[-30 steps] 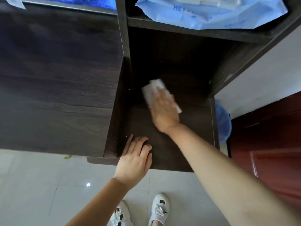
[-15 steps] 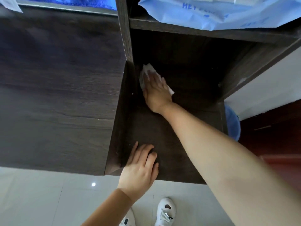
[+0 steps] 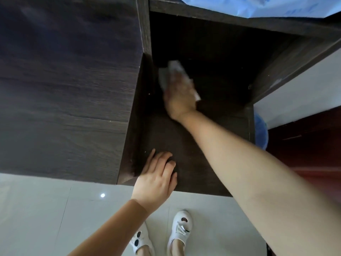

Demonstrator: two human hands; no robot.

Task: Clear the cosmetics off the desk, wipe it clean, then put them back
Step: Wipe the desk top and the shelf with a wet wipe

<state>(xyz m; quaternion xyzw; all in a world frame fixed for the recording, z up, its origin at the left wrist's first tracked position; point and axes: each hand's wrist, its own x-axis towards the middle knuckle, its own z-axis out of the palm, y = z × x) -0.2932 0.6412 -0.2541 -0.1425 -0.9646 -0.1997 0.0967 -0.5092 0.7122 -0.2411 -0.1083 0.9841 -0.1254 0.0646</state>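
Right hand pressing white wipe flat on far desk, fingers blurred, grasp unclear; left hand resting near edge, fingers relaxed

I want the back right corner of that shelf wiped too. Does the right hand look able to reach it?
Probably yes: the right hand presses the wipe near the back left, and nothing stands between it and that corner.

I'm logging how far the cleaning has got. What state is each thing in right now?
desk surface: bare, no cosmetics on it.
white wipe: pressed flat near the back left corner.
right hand: flat on the wipe, blurred.
left hand: resting on the front edge, holding nothing.
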